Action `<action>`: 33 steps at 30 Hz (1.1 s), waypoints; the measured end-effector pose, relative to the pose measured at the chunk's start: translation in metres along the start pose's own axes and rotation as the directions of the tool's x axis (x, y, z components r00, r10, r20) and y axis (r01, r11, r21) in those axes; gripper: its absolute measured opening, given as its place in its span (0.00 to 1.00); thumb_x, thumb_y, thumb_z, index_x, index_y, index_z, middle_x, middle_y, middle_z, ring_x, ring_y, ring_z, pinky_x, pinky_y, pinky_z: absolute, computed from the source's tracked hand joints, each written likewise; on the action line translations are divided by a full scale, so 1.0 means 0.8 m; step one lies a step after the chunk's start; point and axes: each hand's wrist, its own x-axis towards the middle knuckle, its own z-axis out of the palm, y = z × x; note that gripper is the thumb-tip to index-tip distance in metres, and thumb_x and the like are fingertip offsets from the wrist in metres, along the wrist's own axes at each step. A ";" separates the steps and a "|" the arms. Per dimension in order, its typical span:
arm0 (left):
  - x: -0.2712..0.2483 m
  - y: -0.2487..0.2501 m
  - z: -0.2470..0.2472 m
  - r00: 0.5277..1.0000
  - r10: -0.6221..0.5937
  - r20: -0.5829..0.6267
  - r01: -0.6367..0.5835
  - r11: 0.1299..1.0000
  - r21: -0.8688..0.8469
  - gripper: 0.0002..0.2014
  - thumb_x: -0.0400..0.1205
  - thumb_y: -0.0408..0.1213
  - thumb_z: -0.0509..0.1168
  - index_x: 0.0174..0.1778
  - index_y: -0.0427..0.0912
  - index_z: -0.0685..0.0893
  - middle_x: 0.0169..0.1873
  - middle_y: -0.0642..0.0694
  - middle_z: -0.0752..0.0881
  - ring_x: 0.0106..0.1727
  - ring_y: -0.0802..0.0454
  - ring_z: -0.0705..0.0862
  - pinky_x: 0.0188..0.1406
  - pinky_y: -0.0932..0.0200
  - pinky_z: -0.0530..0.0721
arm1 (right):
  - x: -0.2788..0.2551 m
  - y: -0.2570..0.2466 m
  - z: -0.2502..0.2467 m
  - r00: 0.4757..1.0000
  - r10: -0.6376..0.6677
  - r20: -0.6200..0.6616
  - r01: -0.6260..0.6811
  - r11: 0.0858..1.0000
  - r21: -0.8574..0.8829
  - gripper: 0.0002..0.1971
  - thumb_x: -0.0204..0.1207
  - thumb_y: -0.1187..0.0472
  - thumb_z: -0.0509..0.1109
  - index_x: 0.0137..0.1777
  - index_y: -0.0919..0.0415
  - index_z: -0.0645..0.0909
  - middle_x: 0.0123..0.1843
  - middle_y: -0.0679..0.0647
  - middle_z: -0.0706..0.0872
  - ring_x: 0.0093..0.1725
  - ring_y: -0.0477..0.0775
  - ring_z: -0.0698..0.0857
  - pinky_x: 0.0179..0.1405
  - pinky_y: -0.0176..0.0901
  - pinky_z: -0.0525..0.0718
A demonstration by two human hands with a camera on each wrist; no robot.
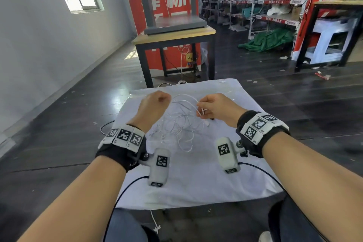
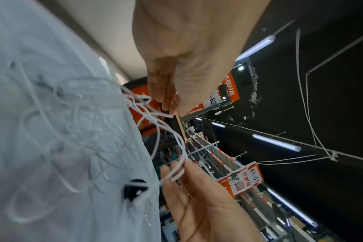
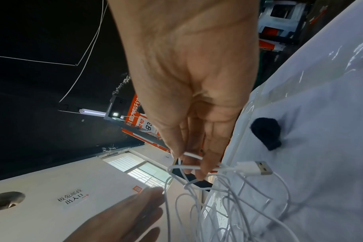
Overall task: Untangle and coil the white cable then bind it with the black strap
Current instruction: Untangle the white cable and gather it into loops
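In the middle of the head view, the white cable lies in a loose tangle on the white cloth covering the table, between the two hands. The right hand, right of centre, pinches a few strands of the cable between thumb and fingertips and holds them just above the cloth; the right wrist view shows the cable's USB plug lying on the cloth just beside those fingers. The left hand, left of centre, is curled, its fingertips pinching strands at the tangle's upper edge. The black strap lies on the cloth near the right hand.
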 end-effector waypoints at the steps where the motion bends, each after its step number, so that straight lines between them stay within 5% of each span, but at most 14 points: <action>1: -0.003 0.009 0.007 1.000 -0.008 0.023 0.007 1.000 0.021 0.12 0.84 0.44 0.60 0.56 0.45 0.86 0.51 0.50 0.87 0.50 0.51 0.82 0.51 0.57 0.81 | -0.001 -0.003 0.003 1.000 -0.010 0.009 0.010 1.000 0.015 0.04 0.82 0.69 0.65 0.45 0.67 0.78 0.40 0.62 0.84 0.40 0.57 0.87 0.35 0.34 0.88; 5: -0.002 0.026 0.027 0.982 -0.113 0.151 0.106 0.993 0.051 0.24 0.83 0.56 0.59 0.43 0.36 0.87 0.36 0.47 0.86 0.38 0.50 0.83 0.43 0.56 0.84 | -0.006 -0.012 0.013 0.996 -0.075 0.047 0.075 0.997 -0.002 0.02 0.81 0.69 0.66 0.49 0.68 0.78 0.41 0.62 0.84 0.40 0.56 0.87 0.41 0.37 0.89; 8: -0.001 0.029 0.033 0.945 -0.171 0.278 0.231 0.952 -0.201 0.13 0.84 0.43 0.63 0.41 0.37 0.86 0.36 0.46 0.85 0.36 0.54 0.82 0.40 0.63 0.84 | -0.009 -0.011 0.013 0.993 -0.100 0.061 0.101 0.995 -0.019 0.02 0.82 0.69 0.64 0.51 0.69 0.77 0.40 0.61 0.85 0.39 0.53 0.87 0.41 0.36 0.89; 11: 0.004 0.037 0.024 0.953 -0.184 0.243 0.280 0.840 -0.464 0.08 0.86 0.32 0.59 0.44 0.35 0.81 0.40 0.42 0.86 0.38 0.52 0.84 0.44 0.61 0.85 | -0.007 -0.004 0.008 0.997 -0.080 -0.017 0.079 0.995 -0.062 0.03 0.83 0.69 0.62 0.48 0.67 0.75 0.40 0.61 0.86 0.40 0.53 0.87 0.42 0.38 0.89; 14: 0.016 0.049 0.000 0.983 -0.152 0.100 0.182 0.786 -0.591 0.08 0.88 0.33 0.54 0.52 0.35 0.77 0.43 0.41 0.87 0.41 0.51 0.86 0.41 0.61 0.86 | 0.004 0.013 -0.001 0.990 -0.035 -0.135 0.015 0.990 -0.143 0.07 0.82 0.68 0.63 0.42 0.62 0.75 0.43 0.62 0.86 0.41 0.54 0.86 0.44 0.41 0.87; 18: 0.033 0.072 -0.038 1.000 -0.010 -0.020 -0.006 0.762 -0.648 0.08 0.89 0.34 0.52 0.50 0.40 0.75 0.46 0.43 0.87 0.43 0.51 0.86 0.47 0.58 0.86 | 0.015 0.038 -0.016 0.977 0.025 -0.211 -0.109 0.912 -0.394 0.04 0.79 0.67 0.68 0.42 0.62 0.81 0.48 0.62 0.85 0.49 0.57 0.83 0.56 0.49 0.82; 23: 0.046 0.089 -0.071 0.993 0.061 -0.101 -0.116 0.652 -0.750 0.13 0.89 0.35 0.52 0.41 0.41 0.76 0.44 0.43 0.88 0.34 0.55 0.87 0.39 0.62 0.86 | 0.017 0.040 -0.020 0.980 0.129 -0.154 -0.195 0.798 -0.570 0.11 0.79 0.67 0.66 0.58 0.67 0.85 0.53 0.59 0.83 0.55 0.60 0.80 0.59 0.50 0.81; 27: 0.041 0.080 -0.078 1.000 0.029 -0.010 -0.026 0.647 -0.762 0.13 0.90 0.36 0.51 0.42 0.41 0.76 0.42 0.45 0.89 0.34 0.54 0.87 0.43 0.59 0.87 | 0.020 0.011 -0.009 0.982 -0.025 -0.187 -0.083 0.834 -0.546 0.21 0.77 0.75 0.54 0.67 0.66 0.79 0.70 0.61 0.79 0.69 0.61 0.76 0.64 0.45 0.74; 33: 0.040 0.078 -0.088 0.999 0.018 0.048 0.027 0.613 -0.790 0.13 0.89 0.37 0.53 0.43 0.40 0.78 0.43 0.45 0.91 0.35 0.54 0.88 0.40 0.59 0.86 | 0.045 -0.038 0.031 0.972 -0.233 0.023 0.215 0.848 -0.484 0.19 0.81 0.67 0.62 0.71 0.61 0.75 0.69 0.55 0.81 0.66 0.53 0.80 0.57 0.35 0.72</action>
